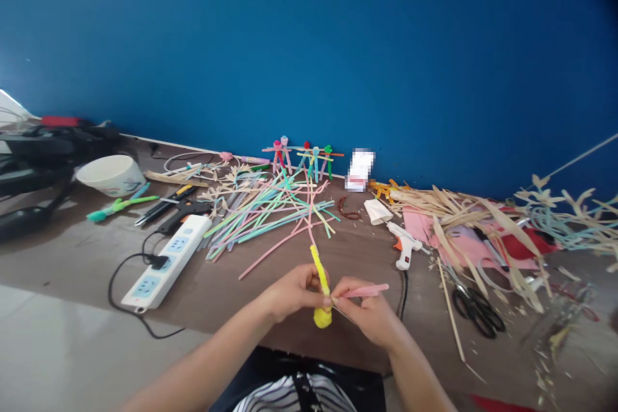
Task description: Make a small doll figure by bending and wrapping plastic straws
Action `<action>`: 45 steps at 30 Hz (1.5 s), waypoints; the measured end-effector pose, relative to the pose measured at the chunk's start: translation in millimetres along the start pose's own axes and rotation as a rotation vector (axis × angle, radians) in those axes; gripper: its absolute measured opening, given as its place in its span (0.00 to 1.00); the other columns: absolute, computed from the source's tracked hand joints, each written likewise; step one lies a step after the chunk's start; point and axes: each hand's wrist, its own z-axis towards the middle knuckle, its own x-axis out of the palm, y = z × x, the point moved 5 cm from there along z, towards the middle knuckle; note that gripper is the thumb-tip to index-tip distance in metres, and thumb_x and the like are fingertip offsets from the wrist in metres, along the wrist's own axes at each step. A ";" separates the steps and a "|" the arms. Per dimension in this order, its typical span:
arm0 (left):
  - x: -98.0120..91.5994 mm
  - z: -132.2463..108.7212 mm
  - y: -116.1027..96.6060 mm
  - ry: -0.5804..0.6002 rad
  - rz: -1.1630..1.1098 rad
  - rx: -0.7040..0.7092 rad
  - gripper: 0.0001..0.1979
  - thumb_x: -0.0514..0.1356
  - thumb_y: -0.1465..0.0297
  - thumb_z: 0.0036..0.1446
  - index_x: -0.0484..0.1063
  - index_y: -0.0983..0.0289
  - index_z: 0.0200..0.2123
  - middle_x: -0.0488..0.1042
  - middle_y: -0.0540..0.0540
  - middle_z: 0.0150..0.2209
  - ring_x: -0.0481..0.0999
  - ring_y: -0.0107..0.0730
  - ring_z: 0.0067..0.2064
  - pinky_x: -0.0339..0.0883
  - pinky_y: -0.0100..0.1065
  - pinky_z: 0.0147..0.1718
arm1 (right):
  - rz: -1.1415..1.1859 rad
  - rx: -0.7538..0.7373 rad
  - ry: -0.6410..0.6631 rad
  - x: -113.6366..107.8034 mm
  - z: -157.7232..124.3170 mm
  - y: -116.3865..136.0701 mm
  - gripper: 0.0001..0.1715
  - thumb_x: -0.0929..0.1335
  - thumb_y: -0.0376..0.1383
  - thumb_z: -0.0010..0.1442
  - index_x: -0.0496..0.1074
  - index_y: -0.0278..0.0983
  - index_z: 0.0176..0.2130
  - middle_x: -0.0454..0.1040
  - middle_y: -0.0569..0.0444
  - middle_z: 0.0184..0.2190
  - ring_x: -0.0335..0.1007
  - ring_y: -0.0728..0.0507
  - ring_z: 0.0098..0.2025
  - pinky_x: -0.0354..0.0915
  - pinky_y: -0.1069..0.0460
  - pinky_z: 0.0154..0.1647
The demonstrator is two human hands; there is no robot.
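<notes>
My left hand (302,290) is closed on a yellow pipe cleaner piece (319,273), a straight stem with a round coiled yellow ball (322,318) at its lower end. Close beside it, my right hand (364,309) pinches a pink pipe cleaner (369,290) whose free end points right. The fingertips of both hands meet just above the ball, where the pink and yellow pieces come together; the exact contact is hidden by the fingers. Beyond my hands lies a loose pile of pastel pipe cleaners (270,206).
Small pipe cleaner figures (309,158) stand against the blue wall. A white power strip (168,264) with a plugged-in cable and a white bowl (111,175) are at left. A white glue gun (404,246), black-handled scissors (477,312) and wood shavings (463,209) lie at right.
</notes>
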 end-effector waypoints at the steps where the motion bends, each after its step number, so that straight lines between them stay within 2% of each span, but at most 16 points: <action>1: -1.0 0.5 -0.8 0.002 -0.005 -0.003 0.17 0.66 0.72 0.35 0.63 0.66 0.30 0.68 0.49 0.25 0.68 0.27 0.28 0.62 0.30 0.30 | 0.046 0.053 0.008 0.0 0.9 -4.1 0.05 0.65 0.34 0.52 0.70 0.35 0.26 0.69 0.55 0.24 0.64 0.48 0.29 0.59 0.54 0.31; 6: -4.4 3.1 -14.1 -0.026 0.187 0.062 0.12 0.63 0.75 0.37 0.65 0.67 0.29 0.69 0.51 0.28 0.68 0.29 0.32 0.62 0.31 0.33 | 0.322 0.251 0.007 4.9 4.2 -21.6 0.07 0.68 0.36 0.48 0.68 0.34 0.27 0.67 0.57 0.20 0.60 0.51 0.23 0.56 0.56 0.24; 12: -3.3 5.1 -24.9 -0.072 0.285 0.097 0.10 0.61 0.75 0.39 0.66 0.67 0.30 0.69 0.52 0.28 0.68 0.32 0.34 0.62 0.32 0.34 | 0.384 0.285 -0.124 2.9 7.1 -23.7 0.05 0.67 0.33 0.46 0.67 0.33 0.26 0.68 0.57 0.20 0.61 0.52 0.22 0.57 0.56 0.24; 18: 0.0 6.6 -21.9 -0.126 0.251 0.110 0.09 0.59 0.76 0.40 0.65 0.67 0.29 0.69 0.52 0.29 0.69 0.31 0.34 0.63 0.31 0.33 | 0.410 0.290 -0.151 2.8 7.6 -26.3 0.05 0.67 0.34 0.46 0.67 0.34 0.27 0.68 0.58 0.19 0.62 0.52 0.21 0.57 0.56 0.23; 23: 4.8 7.6 -17.6 -0.139 0.131 0.097 0.10 0.60 0.75 0.39 0.63 0.66 0.29 0.68 0.50 0.28 0.69 0.28 0.30 0.63 0.29 0.29 | 0.326 0.229 -0.159 2.1 5.5 -26.7 0.03 0.66 0.33 0.47 0.68 0.35 0.27 0.67 0.58 0.19 0.62 0.51 0.21 0.58 0.56 0.23; 29: 7.5 9.5 -9.6 -0.002 -0.152 -0.004 0.13 0.62 0.76 0.35 0.63 0.67 0.28 0.70 0.49 0.24 0.70 0.26 0.26 0.61 0.28 0.28 | 0.125 0.067 -0.166 -1.8 2.1 -7.0 0.03 0.65 0.32 0.49 0.69 0.36 0.26 0.68 0.57 0.21 0.63 0.50 0.25 0.61 0.54 0.28; 32: 7.2 9.7 -6.2 0.050 -0.227 -0.038 0.13 0.62 0.77 0.35 0.64 0.67 0.28 0.69 0.49 0.23 0.68 0.24 0.25 0.60 0.27 0.27 | 0.059 -0.035 -0.132 -1.7 1.8 3.5 0.05 0.64 0.32 0.51 0.69 0.36 0.26 0.69 0.55 0.23 0.64 0.49 0.28 0.61 0.53 0.32; 34: 7.0 9.1 -6.1 0.056 -0.224 -0.041 0.13 0.61 0.77 0.35 0.63 0.67 0.29 0.68 0.49 0.24 0.67 0.24 0.25 0.60 0.27 0.27 | 0.070 -0.051 -0.113 -1.0 2.1 3.9 0.04 0.64 0.32 0.52 0.69 0.36 0.26 0.69 0.55 0.24 0.64 0.49 0.29 0.61 0.53 0.33; 37: 3.0 6.1 -14.1 -0.055 -0.018 0.058 0.12 0.60 0.75 0.38 0.63 0.66 0.30 0.68 0.50 0.26 0.68 0.27 0.28 0.61 0.29 0.29 | 0.245 0.072 -0.103 0.3 2.9 -8.9 0.05 0.66 0.35 0.50 0.67 0.36 0.29 0.67 0.57 0.22 0.62 0.50 0.25 0.60 0.55 0.27; 41: 0.5 -4.9 -35.4 -0.308 0.577 0.292 0.08 0.58 0.74 0.41 0.65 0.64 0.30 0.68 0.52 0.30 0.67 0.34 0.35 0.60 0.38 0.40 | 0.496 0.276 -0.108 3.8 2.9 -26.6 0.13 0.67 0.42 0.48 0.65 0.34 0.26 0.65 0.58 0.17 0.58 0.52 0.19 0.57 0.56 0.20; 45: 10.2 -12.7 -41.7 -0.329 0.966 0.396 0.06 0.56 0.76 0.42 0.66 0.62 0.28 0.68 0.51 0.29 0.67 0.34 0.36 0.44 0.49 0.52 | 0.397 0.337 -0.113 4.5 4.1 -28.1 0.14 0.68 0.40 0.45 0.63 0.34 0.20 0.64 0.59 0.15 0.57 0.54 0.17 0.53 0.58 0.18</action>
